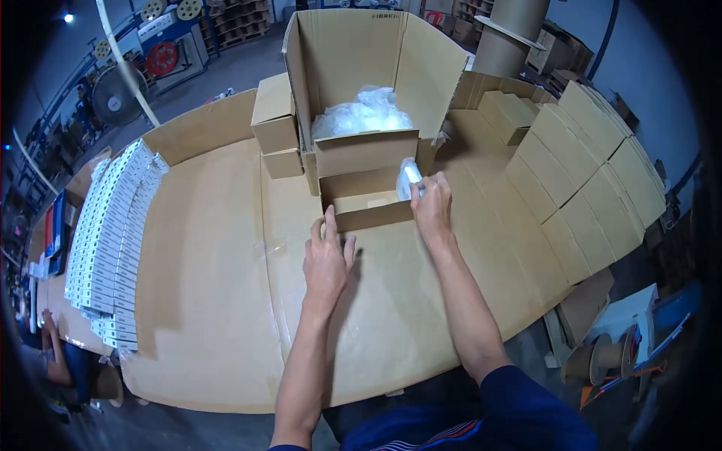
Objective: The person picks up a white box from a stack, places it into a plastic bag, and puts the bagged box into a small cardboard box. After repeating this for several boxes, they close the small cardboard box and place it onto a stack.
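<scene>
Right hand (432,203) grip clenched on clear-wrapped white packet (408,179), beside small open box (365,207); left hand (327,259) released, flat

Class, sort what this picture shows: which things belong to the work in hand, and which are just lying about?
In hand: right hand, gripping a plastic-wrapped piece; small open box at its fingertips; left hand, flat on the table beside that box; big carton of plastic bags behind.
Lying about: white boxes in rows, stacked brown boxes, fan, spools.
</scene>
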Action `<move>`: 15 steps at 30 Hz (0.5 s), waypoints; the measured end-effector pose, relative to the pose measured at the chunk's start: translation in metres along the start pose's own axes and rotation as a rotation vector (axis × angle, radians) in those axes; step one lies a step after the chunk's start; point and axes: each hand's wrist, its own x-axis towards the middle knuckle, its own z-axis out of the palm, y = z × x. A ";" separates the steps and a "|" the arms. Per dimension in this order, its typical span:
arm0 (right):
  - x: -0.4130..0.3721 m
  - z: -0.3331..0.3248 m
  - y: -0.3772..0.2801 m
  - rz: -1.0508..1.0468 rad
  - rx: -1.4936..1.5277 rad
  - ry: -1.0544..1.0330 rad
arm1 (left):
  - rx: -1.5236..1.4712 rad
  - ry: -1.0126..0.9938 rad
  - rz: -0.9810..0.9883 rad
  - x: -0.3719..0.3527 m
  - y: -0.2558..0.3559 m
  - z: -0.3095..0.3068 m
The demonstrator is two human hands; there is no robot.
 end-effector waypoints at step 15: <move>-0.019 0.002 0.010 0.010 -0.362 -0.029 | -0.140 -0.104 -0.037 -0.029 -0.027 -0.086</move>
